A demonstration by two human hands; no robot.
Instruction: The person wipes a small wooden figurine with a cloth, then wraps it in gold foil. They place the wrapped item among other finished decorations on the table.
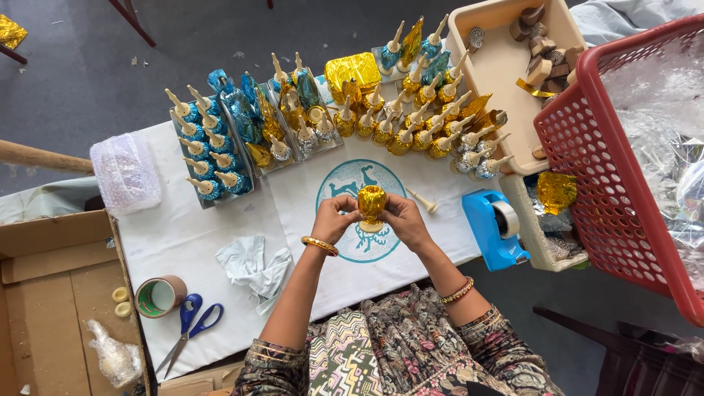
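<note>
Judging by the pile, most of the job looked done: rows of gold-wrapped pieces (411, 121) and blue-wrapped pieces (209, 158) already stood at the back of the worktop (191, 235). The left hand (334, 218) and right hand (405, 220) each had a closed grip on a gold foil piece (372, 204), held just above the middle of the worktop. One bare cream cone (423, 200) lay beside it, still unwrapped.

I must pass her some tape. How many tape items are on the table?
2. A brown tape roll lies near the left edge, beside the scissors. A blue tape dispenser sits right of the hands. Others may be hidden in the basket.
</note>
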